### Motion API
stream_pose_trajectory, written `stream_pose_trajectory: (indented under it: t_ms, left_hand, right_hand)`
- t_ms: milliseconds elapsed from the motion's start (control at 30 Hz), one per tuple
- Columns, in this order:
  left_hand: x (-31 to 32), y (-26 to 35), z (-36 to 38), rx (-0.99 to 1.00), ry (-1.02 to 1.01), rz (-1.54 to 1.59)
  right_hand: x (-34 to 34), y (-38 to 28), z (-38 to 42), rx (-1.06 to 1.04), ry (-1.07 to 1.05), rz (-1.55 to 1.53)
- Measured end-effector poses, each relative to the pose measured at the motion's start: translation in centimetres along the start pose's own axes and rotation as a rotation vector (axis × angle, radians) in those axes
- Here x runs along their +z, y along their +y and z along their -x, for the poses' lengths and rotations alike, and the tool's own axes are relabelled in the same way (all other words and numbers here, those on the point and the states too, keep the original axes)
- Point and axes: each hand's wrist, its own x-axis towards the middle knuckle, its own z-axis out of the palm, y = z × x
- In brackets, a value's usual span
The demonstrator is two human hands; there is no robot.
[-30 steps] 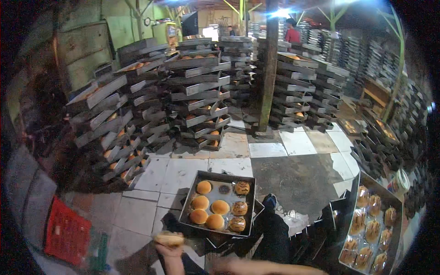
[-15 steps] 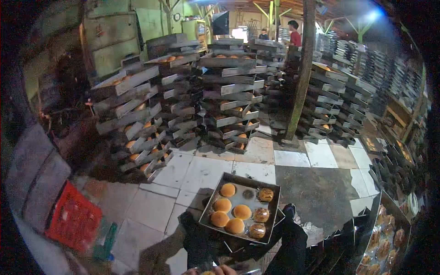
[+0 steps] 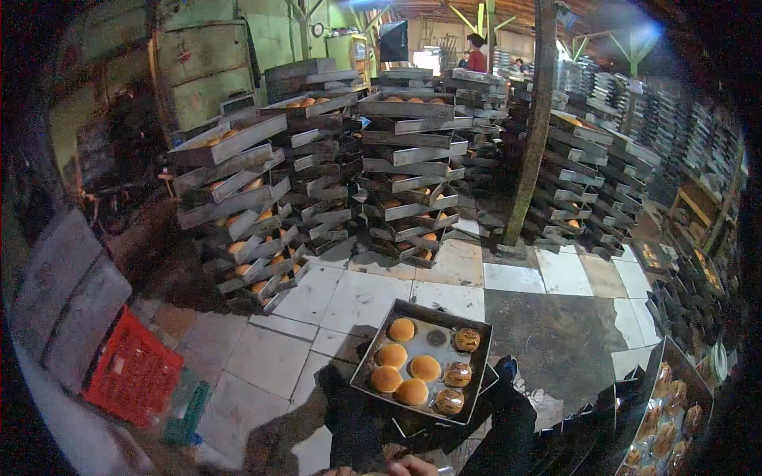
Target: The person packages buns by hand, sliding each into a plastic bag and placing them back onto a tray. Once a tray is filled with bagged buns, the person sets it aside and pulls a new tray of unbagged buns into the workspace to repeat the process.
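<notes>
At the bottom edge, my right hand [image 3: 411, 466] shows curled fingers around something I cannot make out. Only a sliver of my left hand [image 3: 341, 471] is in view beside it, and its grip is hidden. Just above my hands, a square metal tray [image 3: 482, 349] rests tilted between my legs. Several plain round buns [image 3: 425, 368] lie on its left and middle. Three buns in clear wrapping [image 3: 457, 374] form a column along its right side.
At lower right stands another tray [image 3: 663, 349] of wrapped buns [image 3: 663, 438]. A red crate [image 3: 133, 373] and a green item [image 3: 188, 412] lie at left. Tall stacks of trays [image 3: 409, 159], a slanting post [image 3: 530, 159] and a person in red [image 3: 476, 57] are farther back.
The view has shifted slightly, so most things appear a little farther right. The person in red has moved left relative to the post. Less of my hands shows at the bottom edge.
</notes>
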Motion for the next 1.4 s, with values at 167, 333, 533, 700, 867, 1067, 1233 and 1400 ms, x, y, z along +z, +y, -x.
stream_pose_trajectory:
  t_ms: [167,333,533,700,867,1067,1233,1400]
  left_hand:
    - [1.9,3.6,-8.1,0.008,0.186,0.325]
    - [1.8,-1.7,-6.5,-0.335,0.263,0.465]
    - [-1.2,-3.2,1.9,-0.806,0.023,0.070]
    - [-2.4,9.2,-2.4,-0.726,0.330,0.792]
    - [-4.7,7.8,-4.7,-0.426,0.384,0.896]
    - [-2.9,0.1,-2.9,-0.496,0.170,0.883]
    - [1.6,-0.2,-2.8,-0.405,-0.138,0.672]
    - [8.3,-1.5,-3.1,-0.339,-0.508,0.164]
  right_hand:
    - [2.0,0.6,-8.0,-0.608,-0.045,0.360]
    - [1.8,11.0,-8.2,-0.280,-0.037,0.259]
    - [-1.5,6.4,1.4,-0.566,-0.209,0.533]
    - [0.2,5.8,-5.3,-0.198,-0.674,0.555]
    - [-8.3,2.0,-22.9,-0.179,-0.528,0.375]
    - [-15.3,8.6,-22.5,-0.199,0.622,0.491]
    - [-11.6,23.9,-4.0,-0.158,-0.686,0.891]
    - [-9.7,20.2,0.7,-0.375,-0.816,1.315]
